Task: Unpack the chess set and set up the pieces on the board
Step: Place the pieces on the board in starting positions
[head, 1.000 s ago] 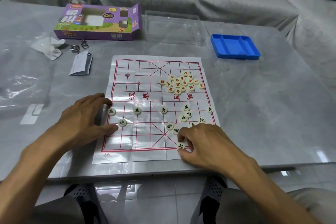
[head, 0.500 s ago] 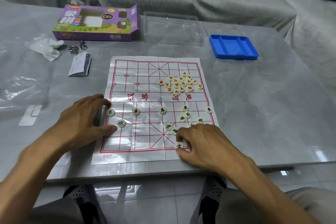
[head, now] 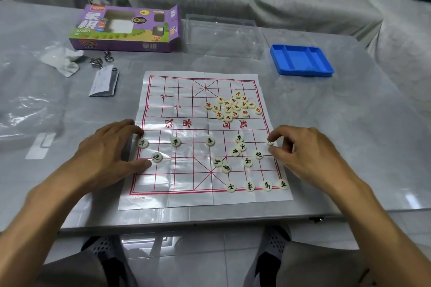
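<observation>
Your table carries the paper board, which lies flat with its near edge toward you; at the far side sit the purple box, a clear lid and the blue tray. Your left hand stays where it was, spread flat over the board's left edge, fingers straight, gripping nothing, beside the left soldier and left cannon. Your right hand has moved: a second ago it was low on the back row over the advisor; now it is up at the right edge, thumb and forefinger pinching the right soldier on the soldier row. With the hand lifted away, the advisor, elephant, horse and chariot show lined up along the near row. So the right half of your back rank looks done, and you are probably squaring this soldier on its point. Several black pieces lie loose near the middle, and the red pile across the river is untouched
</observation>
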A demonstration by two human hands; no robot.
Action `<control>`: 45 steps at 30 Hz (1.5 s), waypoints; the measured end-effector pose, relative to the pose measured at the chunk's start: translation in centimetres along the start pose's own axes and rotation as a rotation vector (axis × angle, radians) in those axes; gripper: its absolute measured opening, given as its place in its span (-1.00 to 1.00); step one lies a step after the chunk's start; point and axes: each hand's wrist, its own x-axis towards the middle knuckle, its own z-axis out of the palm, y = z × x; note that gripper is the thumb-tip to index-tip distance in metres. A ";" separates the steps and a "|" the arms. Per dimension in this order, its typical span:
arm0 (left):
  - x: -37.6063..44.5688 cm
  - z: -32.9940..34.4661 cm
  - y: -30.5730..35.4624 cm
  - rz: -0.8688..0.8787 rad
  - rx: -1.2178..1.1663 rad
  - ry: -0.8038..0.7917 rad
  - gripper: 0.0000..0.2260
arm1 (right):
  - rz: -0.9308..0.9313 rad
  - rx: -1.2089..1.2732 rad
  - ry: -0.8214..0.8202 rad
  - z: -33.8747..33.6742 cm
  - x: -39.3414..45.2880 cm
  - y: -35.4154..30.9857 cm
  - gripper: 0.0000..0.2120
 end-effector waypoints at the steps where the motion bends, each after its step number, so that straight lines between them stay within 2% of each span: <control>1: 0.0 0.0 0.0 -0.001 0.002 -0.001 -0.33 | 0.008 -0.003 -0.016 0.0 0.1 0.3 -0.85; 10: 0.1 0.0 -0.2 0.027 0.005 0.013 -0.34 | 0.029 -0.063 -0.100 1.5 0.3 -0.2 -0.69; 22: 0.0 0.0 -0.3 0.022 -0.001 0.006 -0.33 | -0.002 -0.056 -0.093 1.8 0.2 -1.0 -0.70; 29: 0.0 0.0 0.1 0.006 0.011 -0.011 -0.33 | -0.094 -0.081 -0.166 2.4 -0.5 -2.5 -0.68; 39: 0.0 0.0 -0.2 0.025 -0.001 0.006 -0.33 | -0.095 -0.079 -0.154 3.0 -0.5 -2.8 -0.72; 45: -0.1 -0.1 0.0 0.018 -0.007 0.005 -0.33 | -0.071 -0.084 -0.153 2.9 -0.5 -2.9 -0.69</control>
